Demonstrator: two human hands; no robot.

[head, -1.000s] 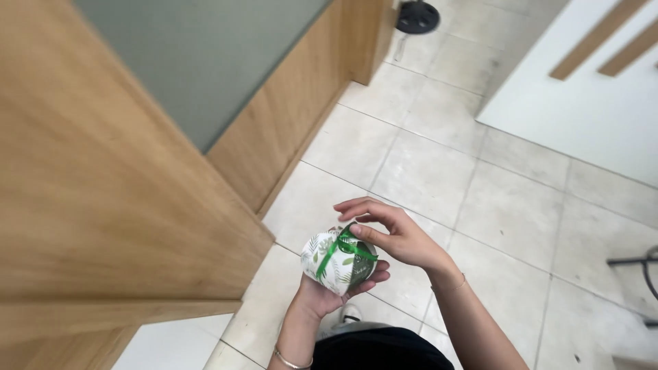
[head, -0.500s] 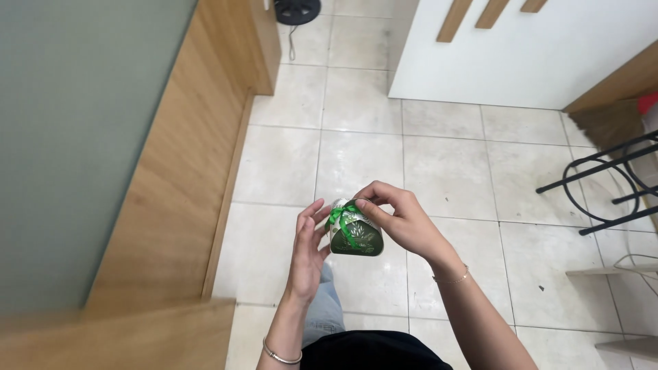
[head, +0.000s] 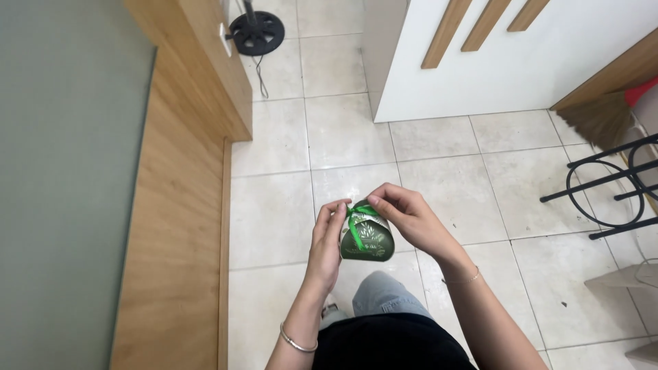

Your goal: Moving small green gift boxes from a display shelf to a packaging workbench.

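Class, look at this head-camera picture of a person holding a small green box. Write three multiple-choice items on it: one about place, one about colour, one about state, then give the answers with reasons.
1. Where is the small green box?
A. On the tiled floor
B. Held between both hands above the floor
C. On the black stool

2. What colour is the ribbon on the box?
A. Red
B. Bright green
C. White

3. What is the right hand doing?
A. Hanging free at the side
B. Flat on the wooden panel
C. Pinching the top of the box at the ribbon

Answers:
1 B, since the left hand supports the box's side and the right hand its top, with the tiled floor far below.
2 B, since the ribbon is a lighter, brighter green than the dark box.
3 C, since its fingertips meet at the box's top.
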